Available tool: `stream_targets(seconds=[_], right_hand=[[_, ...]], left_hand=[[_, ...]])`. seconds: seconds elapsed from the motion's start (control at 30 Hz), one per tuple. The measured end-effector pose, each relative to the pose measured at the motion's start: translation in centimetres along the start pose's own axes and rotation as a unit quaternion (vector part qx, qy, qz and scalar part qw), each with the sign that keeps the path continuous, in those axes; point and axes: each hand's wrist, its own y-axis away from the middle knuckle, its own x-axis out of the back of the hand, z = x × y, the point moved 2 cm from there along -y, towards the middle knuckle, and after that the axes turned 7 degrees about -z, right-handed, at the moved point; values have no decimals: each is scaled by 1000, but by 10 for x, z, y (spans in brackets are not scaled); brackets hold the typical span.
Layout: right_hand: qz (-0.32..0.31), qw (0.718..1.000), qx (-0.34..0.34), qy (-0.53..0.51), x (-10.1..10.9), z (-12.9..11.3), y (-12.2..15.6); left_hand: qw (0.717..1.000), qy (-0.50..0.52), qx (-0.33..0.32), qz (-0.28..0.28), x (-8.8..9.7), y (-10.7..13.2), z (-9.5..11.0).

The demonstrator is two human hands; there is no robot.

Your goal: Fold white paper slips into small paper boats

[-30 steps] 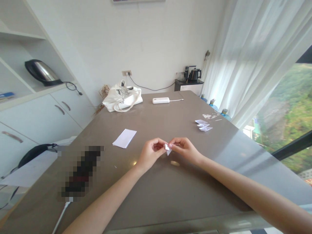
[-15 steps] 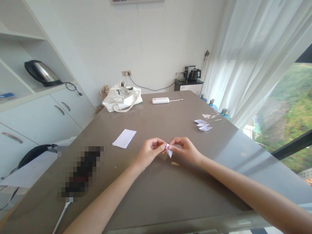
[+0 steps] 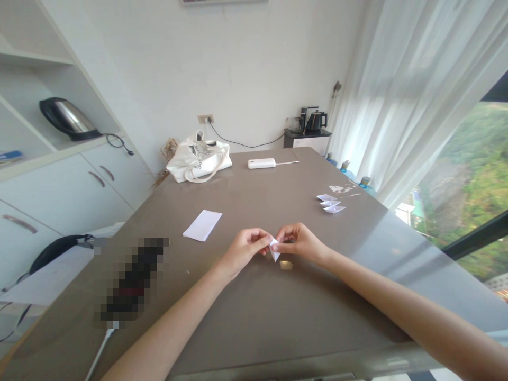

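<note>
A small piece of folded white paper [image 3: 274, 252] is pinched between my two hands above the table, its pointed end downward. My left hand [image 3: 251, 251] grips its left side between thumb and fingers. On the right side, my right hand [image 3: 298, 242] holds it with the thumb in front and the fingers curled behind. A stack of white paper sheets [image 3: 202, 225] lies to the left of my hands. Farther off to the right sit three folded paper boats [image 3: 332, 204] in a close group.
On the brown table [image 3: 254, 328] lie a white bag [image 3: 200, 159], a white power bank [image 3: 261, 163] with a short cable, and white scraps [image 3: 341, 188]. A pixelated dark object [image 3: 135, 280] with a white cable is at the left.
The folded paper has tilted slightly and shifted a little downward between my hands. Both hands keep hold of it, with small finger movements.
</note>
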Motion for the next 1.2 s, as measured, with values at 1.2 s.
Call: stream_targets(seconds=[1.2], right_hand=[[-44, 951, 22, -305, -3, -3, 0]], left_hand=[[946, 310, 91, -4, 10, -4, -9]])
